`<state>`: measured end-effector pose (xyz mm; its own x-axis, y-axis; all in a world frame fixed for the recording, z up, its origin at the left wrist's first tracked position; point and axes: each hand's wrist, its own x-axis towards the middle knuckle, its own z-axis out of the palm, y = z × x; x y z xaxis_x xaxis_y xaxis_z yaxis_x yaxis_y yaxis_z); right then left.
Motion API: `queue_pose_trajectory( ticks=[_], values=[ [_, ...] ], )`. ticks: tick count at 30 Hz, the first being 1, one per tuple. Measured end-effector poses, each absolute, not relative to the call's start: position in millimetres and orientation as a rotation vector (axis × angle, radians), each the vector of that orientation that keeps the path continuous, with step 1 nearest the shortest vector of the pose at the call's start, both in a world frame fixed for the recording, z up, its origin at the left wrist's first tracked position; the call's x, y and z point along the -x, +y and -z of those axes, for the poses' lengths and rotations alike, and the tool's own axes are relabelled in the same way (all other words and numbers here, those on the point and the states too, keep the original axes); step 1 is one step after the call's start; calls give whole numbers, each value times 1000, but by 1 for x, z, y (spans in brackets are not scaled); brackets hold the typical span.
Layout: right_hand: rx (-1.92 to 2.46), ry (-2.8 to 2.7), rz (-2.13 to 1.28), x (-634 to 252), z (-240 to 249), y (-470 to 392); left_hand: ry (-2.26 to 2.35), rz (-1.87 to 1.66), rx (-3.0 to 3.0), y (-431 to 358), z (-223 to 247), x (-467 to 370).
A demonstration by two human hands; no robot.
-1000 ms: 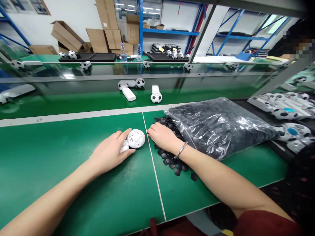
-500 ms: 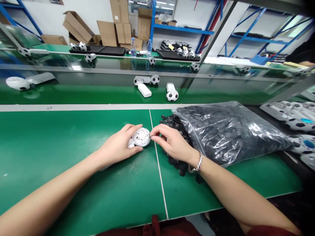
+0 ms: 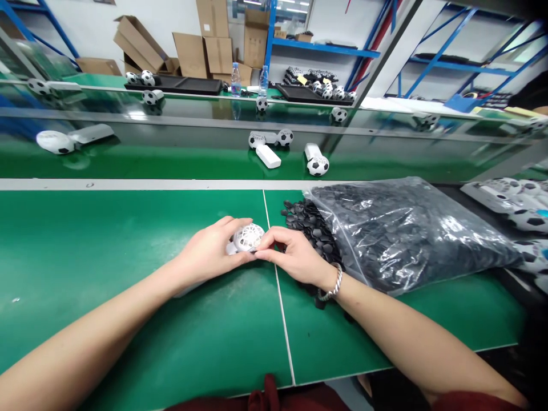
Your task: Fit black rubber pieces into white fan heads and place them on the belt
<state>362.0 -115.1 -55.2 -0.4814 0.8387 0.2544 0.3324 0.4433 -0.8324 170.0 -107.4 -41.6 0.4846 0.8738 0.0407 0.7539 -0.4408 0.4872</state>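
My left hand is wrapped round a white handheld fan with a round openwork grille, holding it just above or on the green table; its handle is mostly hidden under my palm. My right hand is closed in a pinch at the right lower rim of the grille. The small black piece between its fingertips is now hidden by the fingers. Just beyond and beneath this hand lies a loose pile of black plastic pieces, spilling from a clear plastic bag full of them.
Behind a pale ledge runs a green belt carrying white fans with football-patterned heads and another white fan at left. More football-patterned parts lie in a dark tray at right. Cardboard boxes and bottles stand farther back.
My right hand has moved slightly down and left, from the grille's right side to its lower rim. Fans on the near belt have shifted right. My left hand keeps its hold.
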Motion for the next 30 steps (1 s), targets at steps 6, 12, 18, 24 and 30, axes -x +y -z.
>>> queue_pose_trajectory(
  ticks=[6, 12, 18, 24, 30],
  values=[
    [1038, -2135, -778, -361, 55, -120, 1347, -405, -2327, -109, 43, -169],
    [1081, -2076, -702, -359, 55, -119, 1333, -421, -2308, -107, 43, -170],
    [1126, -1907, -1081, -360, 62, -113, 1357, -441, -2207, -104, 44, -171],
    [1103, -1881, -1123, -358, 65, -112, 1368, -438, -2203, -103, 42, -173],
    [1462, -2133, -404, -388, 54, -80, 1438, -358, -2235, -108, 40, -176]
  ],
)
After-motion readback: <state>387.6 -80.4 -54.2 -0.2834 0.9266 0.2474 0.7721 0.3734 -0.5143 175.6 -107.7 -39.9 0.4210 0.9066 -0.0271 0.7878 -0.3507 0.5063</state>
